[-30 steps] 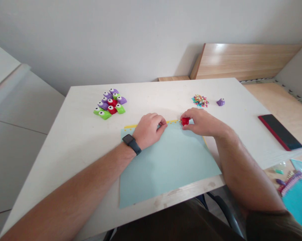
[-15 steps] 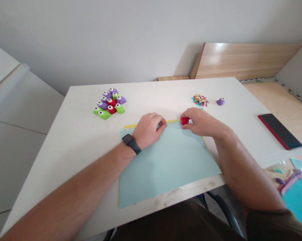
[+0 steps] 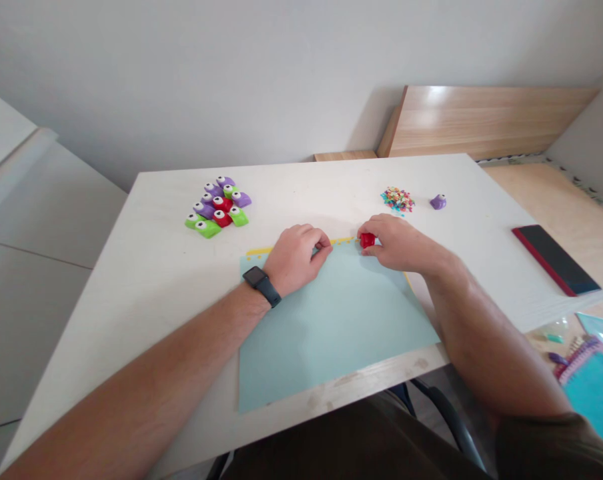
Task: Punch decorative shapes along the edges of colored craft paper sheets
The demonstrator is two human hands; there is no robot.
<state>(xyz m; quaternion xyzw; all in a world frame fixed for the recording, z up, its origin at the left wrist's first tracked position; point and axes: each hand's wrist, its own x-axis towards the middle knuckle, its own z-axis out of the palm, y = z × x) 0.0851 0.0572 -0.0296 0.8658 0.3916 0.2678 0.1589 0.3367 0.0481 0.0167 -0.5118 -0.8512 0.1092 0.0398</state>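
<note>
A light blue sheet of paper (image 3: 341, 320) lies on the white table (image 3: 131, 280), with yellow showing along its far edge through a row of small cut-outs. My left hand (image 3: 297, 257), a dark watch on its wrist, rests over that edge with thumb and forefinger pinched together at the paper. Between the thumb and fingers of my right hand (image 3: 394, 243) is a red craft punch (image 3: 367, 240), placed at the far edge of the sheet. The underside of the punch is hidden from view.
Several green, purple and red craft punches (image 3: 220, 208) stand grouped at the back left. Toward the back right are a pile of tiny coloured paper pieces (image 3: 397, 199) and one purple punch (image 3: 438, 201). A dark, red-edged flat object (image 3: 555, 260) lies at the right edge.
The whole view has shifted very slightly. Both hands hold the same places at the sheet's far edge, and the red craft punch stays in my right hand.
</note>
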